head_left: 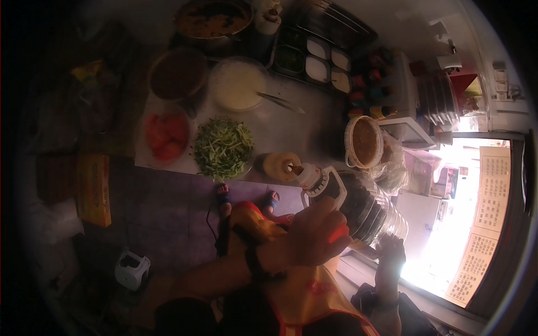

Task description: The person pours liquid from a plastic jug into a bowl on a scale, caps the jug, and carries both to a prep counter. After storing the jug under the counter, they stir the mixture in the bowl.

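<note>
A large clear plastic jug (pixel 364 204) of dark liquid lies tilted, its mouth toward the left. My left hand (pixel 316 235) is closed on its white handle, and something red shows by the fingers. At the jug's far end, my right hand (pixel 390 252) supports the base; its fingers are partly lost in glare. Dark liquid shows between the jug's mouth and a yellowish bottle (pixel 274 166) at the counter's edge. Nearby sit a bowl of shredded green vegetable (pixel 224 148) and a bowl of red pieces (pixel 166 136).
On the counter (pixel 297 129) stand a pale-filled tub (pixel 238 84) with a utensil, a dark-filled bowl (pixel 178 74) and a tray of seasoning containers (pixel 318 59). A white bucket of brown sauce (pixel 364 141) is beyond the jug. A white stool (pixel 132 270) is on the floor.
</note>
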A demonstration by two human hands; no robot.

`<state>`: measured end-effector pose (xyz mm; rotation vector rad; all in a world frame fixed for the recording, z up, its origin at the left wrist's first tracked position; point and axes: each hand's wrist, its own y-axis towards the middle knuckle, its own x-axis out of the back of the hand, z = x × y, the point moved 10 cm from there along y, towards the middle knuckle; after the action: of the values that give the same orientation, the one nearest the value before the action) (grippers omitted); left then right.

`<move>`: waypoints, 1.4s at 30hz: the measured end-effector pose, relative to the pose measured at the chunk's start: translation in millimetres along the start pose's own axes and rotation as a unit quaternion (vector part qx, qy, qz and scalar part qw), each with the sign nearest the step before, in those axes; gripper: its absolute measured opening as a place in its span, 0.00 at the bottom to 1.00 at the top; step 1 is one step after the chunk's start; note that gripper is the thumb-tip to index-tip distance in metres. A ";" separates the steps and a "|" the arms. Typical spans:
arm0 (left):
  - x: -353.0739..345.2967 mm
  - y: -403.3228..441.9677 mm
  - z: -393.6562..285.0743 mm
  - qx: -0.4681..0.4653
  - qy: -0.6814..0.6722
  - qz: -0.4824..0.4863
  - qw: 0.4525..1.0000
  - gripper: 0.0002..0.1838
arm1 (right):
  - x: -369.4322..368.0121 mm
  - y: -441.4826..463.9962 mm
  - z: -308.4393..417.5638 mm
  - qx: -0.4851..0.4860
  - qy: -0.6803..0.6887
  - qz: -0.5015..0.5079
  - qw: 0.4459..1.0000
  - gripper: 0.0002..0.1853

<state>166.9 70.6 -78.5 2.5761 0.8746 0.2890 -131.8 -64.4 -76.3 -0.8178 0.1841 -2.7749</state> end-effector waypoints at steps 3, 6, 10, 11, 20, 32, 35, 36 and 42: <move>1.0 1.3 -1.6 -0.005 0.006 -0.003 1.000 0.13 | -1.1 0.5 2.0 0.009 -0.015 0.024 1.000 0.12; 1.1 0.3 -1.2 -0.004 0.005 -0.006 1.000 0.12 | -1.3 1.5 5.3 0.037 -0.028 0.009 0.999 0.12; -0.2 -1.4 0.0 -0.003 0.005 0.000 1.000 0.12 | -3.3 1.1 8.7 0.031 -0.045 0.011 0.998 0.11; -0.9 -1.4 0.4 -0.001 0.002 0.005 1.000 0.12 | -3.3 1.1 8.0 0.026 -0.037 0.014 0.999 0.11; 0.9 -1.8 -0.9 -0.001 -0.004 0.002 1.000 0.12 | -1.6 1.0 4.5 0.012 0.003 0.009 1.000 0.12; -0.1 -3.4 0.2 0.001 -0.002 0.004 1.000 0.12 | -0.2 0.0 4.9 0.015 -0.034 0.012 0.999 0.12; -0.8 -4.0 1.0 -0.002 -0.009 0.004 1.000 0.12 | 0.7 -0.3 5.1 0.021 -0.029 0.011 0.999 0.12; -1.3 -4.1 1.3 -0.002 -0.009 0.004 1.000 0.12 | 0.6 -0.4 4.5 0.024 -0.016 0.014 0.999 0.12; -2.1 -3.4 0.7 0.000 -0.010 0.006 1.000 0.12 | 3.7 -2.2 4.8 0.037 -0.049 0.020 0.998 0.14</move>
<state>163.7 71.5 -80.8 2.5795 0.8526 0.2654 -132.6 -63.6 -70.0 -0.9172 0.0782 -2.6801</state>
